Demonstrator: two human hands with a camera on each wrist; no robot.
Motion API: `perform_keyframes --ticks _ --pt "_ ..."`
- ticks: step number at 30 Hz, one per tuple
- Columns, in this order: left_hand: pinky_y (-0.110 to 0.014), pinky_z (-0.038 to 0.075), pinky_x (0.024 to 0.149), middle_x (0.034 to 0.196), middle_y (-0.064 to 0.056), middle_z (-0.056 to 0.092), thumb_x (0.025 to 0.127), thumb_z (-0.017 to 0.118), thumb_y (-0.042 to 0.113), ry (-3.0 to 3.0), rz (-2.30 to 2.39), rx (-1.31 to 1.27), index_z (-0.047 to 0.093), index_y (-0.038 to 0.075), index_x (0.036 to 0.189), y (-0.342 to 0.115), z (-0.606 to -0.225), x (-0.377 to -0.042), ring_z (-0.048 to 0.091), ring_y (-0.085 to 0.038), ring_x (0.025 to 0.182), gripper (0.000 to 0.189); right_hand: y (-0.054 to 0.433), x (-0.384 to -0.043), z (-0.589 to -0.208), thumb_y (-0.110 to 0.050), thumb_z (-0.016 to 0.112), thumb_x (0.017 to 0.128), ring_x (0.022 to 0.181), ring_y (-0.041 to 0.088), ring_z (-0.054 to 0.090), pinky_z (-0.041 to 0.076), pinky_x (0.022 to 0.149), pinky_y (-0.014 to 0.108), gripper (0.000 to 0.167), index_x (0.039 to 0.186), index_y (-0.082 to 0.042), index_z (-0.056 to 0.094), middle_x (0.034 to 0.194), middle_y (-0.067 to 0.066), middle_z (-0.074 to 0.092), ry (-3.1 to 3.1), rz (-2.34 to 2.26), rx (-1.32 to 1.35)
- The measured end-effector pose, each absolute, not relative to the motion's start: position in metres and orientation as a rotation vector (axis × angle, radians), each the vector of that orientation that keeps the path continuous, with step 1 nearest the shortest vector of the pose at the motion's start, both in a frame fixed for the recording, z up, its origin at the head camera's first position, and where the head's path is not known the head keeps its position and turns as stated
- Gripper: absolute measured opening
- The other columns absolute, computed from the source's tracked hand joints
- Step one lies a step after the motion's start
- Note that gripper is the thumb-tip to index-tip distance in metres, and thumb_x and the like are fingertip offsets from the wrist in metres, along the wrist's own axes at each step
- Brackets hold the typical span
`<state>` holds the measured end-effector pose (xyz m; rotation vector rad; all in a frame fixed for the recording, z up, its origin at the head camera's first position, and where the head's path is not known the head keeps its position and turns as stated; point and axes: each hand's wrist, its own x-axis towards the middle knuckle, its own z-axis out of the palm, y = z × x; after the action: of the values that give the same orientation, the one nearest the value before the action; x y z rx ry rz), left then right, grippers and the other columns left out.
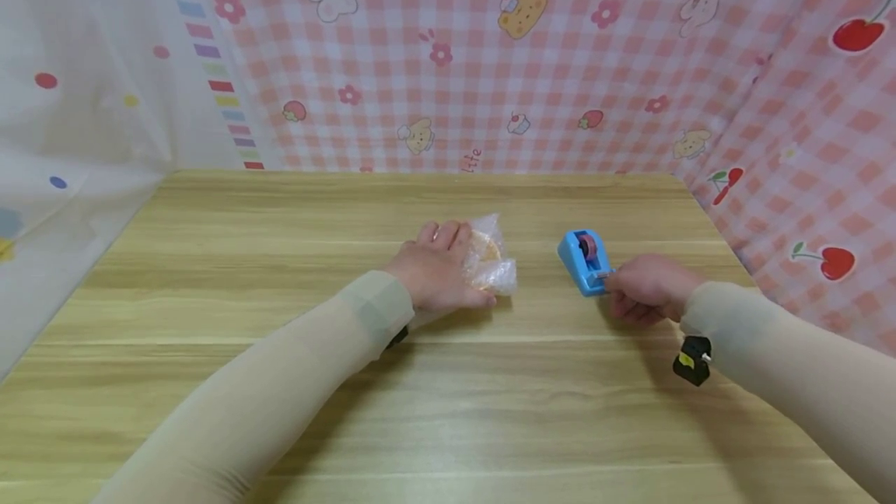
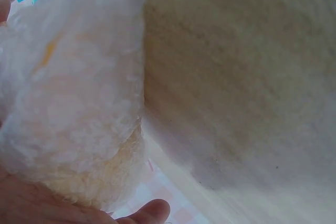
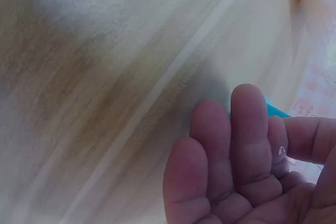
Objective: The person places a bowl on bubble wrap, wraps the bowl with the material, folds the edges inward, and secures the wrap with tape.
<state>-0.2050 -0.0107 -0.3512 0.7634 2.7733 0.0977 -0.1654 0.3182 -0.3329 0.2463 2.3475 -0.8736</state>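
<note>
A bundle in clear bubble wrap [image 1: 492,259], with something orange-yellow showing through, lies near the middle of the wooden table. My left hand [image 1: 437,267] holds it from the left, fingers over its far side and thumb along the near side. In the left wrist view the wrap [image 2: 79,93] fills much of the picture. To the right stands a blue tape dispenser [image 1: 582,264] carrying a pinkish roll [image 1: 589,246]. My right hand [image 1: 651,286] is at its cutter end, thumb and index finger pinching a clear bit of tape [image 3: 282,151]; the other fingers are loosely bent.
The wooden table [image 1: 448,411] reaches back to a pink checked curtain [image 1: 476,45] with cartoon prints. A white curtain [image 1: 84,99] hangs on the left, and another checked curtain [image 1: 819,169] with cherries borders the right side. A black wrist camera [image 1: 693,361] hangs under the right sleeve.
</note>
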Motion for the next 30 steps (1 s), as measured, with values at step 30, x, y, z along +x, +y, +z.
perform_keyframes --ticks 30 --pt "-0.060 0.034 0.124 0.176 -0.010 0.014 0.084 0.054 0.087 2.775 0.114 0.755 0.004 0.008 0.170 -0.012 -0.352 -0.205 0.015 -0.036 0.161 0.127 0.316 -0.172 -0.327 -0.033 0.047 0.108 0.062 0.017 0.053 0.043 0.057 0.028 0.045 0.075 -0.007 0.064 0.066 0.001 0.059 2.554 -0.420 0.013"
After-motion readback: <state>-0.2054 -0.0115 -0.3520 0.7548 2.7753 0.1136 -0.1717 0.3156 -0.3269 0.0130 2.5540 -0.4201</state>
